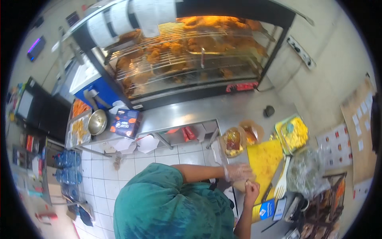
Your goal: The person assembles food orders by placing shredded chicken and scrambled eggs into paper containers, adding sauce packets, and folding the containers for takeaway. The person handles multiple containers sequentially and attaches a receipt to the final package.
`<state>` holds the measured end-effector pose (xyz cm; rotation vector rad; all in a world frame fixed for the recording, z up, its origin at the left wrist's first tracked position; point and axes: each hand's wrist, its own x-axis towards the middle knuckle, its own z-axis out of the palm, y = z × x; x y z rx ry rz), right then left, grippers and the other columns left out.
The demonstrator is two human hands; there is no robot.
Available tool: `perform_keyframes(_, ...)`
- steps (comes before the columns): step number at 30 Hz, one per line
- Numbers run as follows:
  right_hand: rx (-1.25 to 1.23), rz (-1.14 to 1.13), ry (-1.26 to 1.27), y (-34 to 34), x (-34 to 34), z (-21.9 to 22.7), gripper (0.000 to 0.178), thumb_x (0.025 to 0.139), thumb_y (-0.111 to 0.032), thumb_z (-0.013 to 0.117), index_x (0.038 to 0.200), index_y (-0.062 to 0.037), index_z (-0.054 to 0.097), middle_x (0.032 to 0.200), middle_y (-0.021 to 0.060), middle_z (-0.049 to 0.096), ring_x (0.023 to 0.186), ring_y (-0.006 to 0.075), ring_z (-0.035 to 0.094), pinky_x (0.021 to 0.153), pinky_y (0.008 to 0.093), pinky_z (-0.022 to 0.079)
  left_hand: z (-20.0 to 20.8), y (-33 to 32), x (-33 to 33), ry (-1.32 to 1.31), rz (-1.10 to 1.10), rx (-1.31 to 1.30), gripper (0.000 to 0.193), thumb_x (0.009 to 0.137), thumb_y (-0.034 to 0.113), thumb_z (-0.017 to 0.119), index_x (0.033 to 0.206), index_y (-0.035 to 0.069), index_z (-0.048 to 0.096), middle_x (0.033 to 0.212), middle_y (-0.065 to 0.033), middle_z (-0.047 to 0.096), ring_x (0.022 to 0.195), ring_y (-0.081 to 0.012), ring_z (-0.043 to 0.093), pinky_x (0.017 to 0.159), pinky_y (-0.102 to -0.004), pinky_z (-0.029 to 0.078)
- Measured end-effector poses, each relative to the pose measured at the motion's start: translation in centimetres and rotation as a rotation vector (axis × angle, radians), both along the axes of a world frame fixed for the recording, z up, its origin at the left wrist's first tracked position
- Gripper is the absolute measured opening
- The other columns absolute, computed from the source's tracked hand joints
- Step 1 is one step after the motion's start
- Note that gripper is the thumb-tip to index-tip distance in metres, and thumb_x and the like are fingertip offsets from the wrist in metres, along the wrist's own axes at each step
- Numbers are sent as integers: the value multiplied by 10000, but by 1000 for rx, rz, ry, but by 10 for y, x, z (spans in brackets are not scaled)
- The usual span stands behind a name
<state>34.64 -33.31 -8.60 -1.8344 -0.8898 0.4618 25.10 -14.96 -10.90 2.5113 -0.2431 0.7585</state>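
My left hand (237, 173), in a clear plastic glove, is at the near left edge of a yellow cutting board (260, 159). Its fingers are blurred. Close beside it, my right hand (251, 192) is closed with the fingertips pinched together; what they hold, if anything, is too small to tell. A beige piece (239, 185) shows just under the hands. On the board's right side lie a knife (274, 179) and a white slotted spatula (281, 185). Beyond the left hand stand two paper bowls of food, one nearer (234, 142) and one farther (252, 132).
A container of yellow food (294, 134) and a clear plastic bag (306, 171) sit right of the board. Nearer are a blue-yellow packet (266, 209) and a phone (279, 208). A glass-fronted warmer (191, 51) full of fried food, a pan (97, 122) and a box (125, 122) are behind.
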Motion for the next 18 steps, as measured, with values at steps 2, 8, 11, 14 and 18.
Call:
perform_keyframes(2,4,-137,-15,1,-12,-10,165,813,-113,673,874,21,597,1029,114,527,944,217,510,824,316,414,21,-11,-16,12,155,26,373,835,293,539,1173,141,584,1138,-130,547,1098,-320,507,900,-439,424)
perform_keyframes(8,128,-277,131,-8,-40,2,190,897,-127,572,934,59,580,1223,159,484,1135,247,456,980,341,352,24,-23,-30,-19,282,-43,339,790,288,585,1088,130,622,1079,-120,552,1017,-313,516,887,-438,420)
perform_keyframes(11,103,-281,211,-9,-37,1,223,905,-142,563,951,76,579,1247,155,462,1170,244,429,1010,346,327,12,-24,-21,-86,276,-110,247,798,276,590,969,109,656,1040,-111,566,987,-309,517,858,-425,418)
perform_keyframes(14,57,-273,157,-1,-32,0,242,894,-156,582,947,81,578,1229,154,452,1154,240,425,999,345,329,6,-29,-18,-100,286,-41,262,802,285,587,986,111,654,1027,-105,572,974,-300,520,831,-423,414)
perform_keyframes(18,-64,-266,-1,7,-24,-22,282,877,-187,608,951,84,576,1178,140,423,1089,237,432,966,351,349,-2,-32,-15,-113,326,-83,201,735,251,598,890,128,636,907,-69,555,879,-266,534,787,-419,405)
